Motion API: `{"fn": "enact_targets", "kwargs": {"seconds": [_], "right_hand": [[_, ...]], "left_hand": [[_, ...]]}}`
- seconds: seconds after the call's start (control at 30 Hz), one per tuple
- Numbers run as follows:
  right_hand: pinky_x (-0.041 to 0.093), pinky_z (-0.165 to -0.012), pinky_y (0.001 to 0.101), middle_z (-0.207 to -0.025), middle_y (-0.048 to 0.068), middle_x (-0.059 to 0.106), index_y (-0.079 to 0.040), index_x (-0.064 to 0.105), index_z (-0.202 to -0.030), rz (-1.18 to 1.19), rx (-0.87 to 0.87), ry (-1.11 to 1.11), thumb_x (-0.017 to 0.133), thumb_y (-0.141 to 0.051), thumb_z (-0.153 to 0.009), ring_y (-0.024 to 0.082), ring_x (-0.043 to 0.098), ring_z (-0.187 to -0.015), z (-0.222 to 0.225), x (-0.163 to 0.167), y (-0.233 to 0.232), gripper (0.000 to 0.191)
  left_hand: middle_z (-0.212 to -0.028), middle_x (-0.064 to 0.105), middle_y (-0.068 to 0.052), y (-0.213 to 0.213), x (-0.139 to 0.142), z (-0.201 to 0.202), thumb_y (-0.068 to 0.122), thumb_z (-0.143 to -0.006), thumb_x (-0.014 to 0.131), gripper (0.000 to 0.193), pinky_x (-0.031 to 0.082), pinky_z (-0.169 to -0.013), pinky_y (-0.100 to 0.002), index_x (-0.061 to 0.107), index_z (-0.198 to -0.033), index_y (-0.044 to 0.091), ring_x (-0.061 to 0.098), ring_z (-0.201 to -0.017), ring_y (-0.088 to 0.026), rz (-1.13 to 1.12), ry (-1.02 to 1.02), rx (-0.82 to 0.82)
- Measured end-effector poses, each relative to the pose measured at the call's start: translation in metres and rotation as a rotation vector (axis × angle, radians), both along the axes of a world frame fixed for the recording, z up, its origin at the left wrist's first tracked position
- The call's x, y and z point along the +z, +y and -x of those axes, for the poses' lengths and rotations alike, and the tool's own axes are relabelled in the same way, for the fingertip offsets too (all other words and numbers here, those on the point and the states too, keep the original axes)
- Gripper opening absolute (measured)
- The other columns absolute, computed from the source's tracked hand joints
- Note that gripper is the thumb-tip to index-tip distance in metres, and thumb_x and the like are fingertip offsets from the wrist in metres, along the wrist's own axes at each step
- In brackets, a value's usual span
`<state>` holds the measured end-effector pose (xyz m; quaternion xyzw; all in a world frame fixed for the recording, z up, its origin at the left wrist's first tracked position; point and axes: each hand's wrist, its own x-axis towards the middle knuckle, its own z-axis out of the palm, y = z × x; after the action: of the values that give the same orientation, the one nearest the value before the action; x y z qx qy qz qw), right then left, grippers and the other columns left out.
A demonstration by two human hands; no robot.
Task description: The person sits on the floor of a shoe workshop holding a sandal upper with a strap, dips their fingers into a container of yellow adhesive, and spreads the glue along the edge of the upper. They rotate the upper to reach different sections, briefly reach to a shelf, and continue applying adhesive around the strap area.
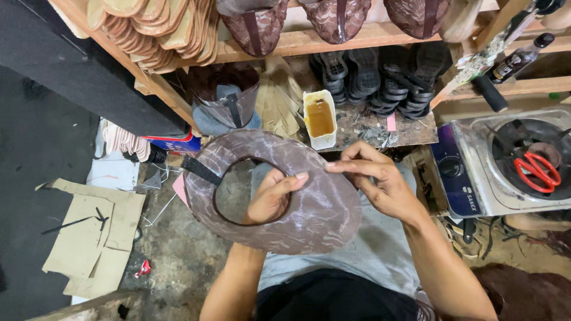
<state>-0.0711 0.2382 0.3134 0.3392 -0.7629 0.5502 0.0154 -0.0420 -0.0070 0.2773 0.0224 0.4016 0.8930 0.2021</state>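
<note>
Head view, looking down at a shoe upper [309,220] held flat over the person's lap. The upper is a brown, lace-patterned piece with an oval opening and a black strap at its left edge. The left hand [270,199] comes up through the opening; its thumb and fingers curl over the inner rim and clamp the material. The right hand [380,184] sits at the upper's right edge, fingers pressed together in a pinch on the rim near the left thumb tip.

Step in hand, as a judgement: shaping or checking the edge of the upper between the two grips, before glue is applied. The next move probably calls for a steady left-hand hold while the right fingers work along the rim, keeping the thin material taut and free of creases.

Just beyond the upper stands a white glue cup [319,119] with amber liquid, on a wooden ledge [410,134]. To the upper's right, red scissors [538,171] lie on a stove [476,178]. To its left, cardboard [89,238] lies on the floor. Above the cup, black soles [380,80] are stacked under a shelf
</note>
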Motion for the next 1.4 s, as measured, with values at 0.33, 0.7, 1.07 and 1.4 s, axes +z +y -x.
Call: {"fn": "enact_targets", "kwargs": {"seconds": [0.33,0.7,1.07,1.4], "right_hand": [[0.048,-0.082,0.0268,-0.108,0.006,0.059,-0.009,0.076,-0.121,0.081,-0.014,-0.012,0.052,0.02,-0.078,0.018,0.061,-0.098,0.0,-0.013,0.008,0.057],[0.047,-0.074,0.0253,-0.1,0.004,0.059,-0.004,0.048,-0.152,0.388,0.008,-0.436,0.072,0.003,-0.089,0.011,0.055,-0.088,0.004,-0.013,-0.011,0.068],[0.035,-0.092,0.049,-0.114,0.022,0.062,0.0,0.076,-0.101,-0.843,-0.318,0.536,0.067,-0.06,-0.089,0.036,0.048,-0.112,0.13,-0.085,-0.068,0.061],[0.031,-0.106,0.0445,-0.105,0.013,0.067,-0.003,0.077,-0.093,-0.7,-0.284,0.086,0.026,-0.07,-0.097,0.031,0.054,-0.112,0.093,-0.038,-0.037,0.085]], "left_hand": [[-0.1,0.074,-0.008,0.001,-0.021,0.006,0.008,-0.099,0.064,0.017,0.052,-0.084,-0.028,0.072,-0.103,-0.007,0.067,-0.092,-0.012,0.04,0.032,0.041],[-0.115,0.071,-0.003,0.004,0.019,-0.006,0.003,-0.085,0.064,0.042,0.05,-0.098,-0.029,0.062,-0.127,0.008,0.067,-0.107,-0.012,0.089,-0.065,0.131],[-0.115,0.074,-0.013,-0.023,-0.027,-0.019,0.007,-0.094,0.063,0.031,0.052,-0.097,-0.035,0.066,-0.121,-0.01,0.069,-0.108,-0.021,0.078,-0.182,0.168],[-0.113,0.074,-0.014,-0.038,-0.016,-0.018,0.006,-0.098,0.063,0.028,0.054,-0.095,-0.035,0.066,-0.12,-0.01,0.07,-0.105,-0.021,0.05,-0.152,0.09]]}}
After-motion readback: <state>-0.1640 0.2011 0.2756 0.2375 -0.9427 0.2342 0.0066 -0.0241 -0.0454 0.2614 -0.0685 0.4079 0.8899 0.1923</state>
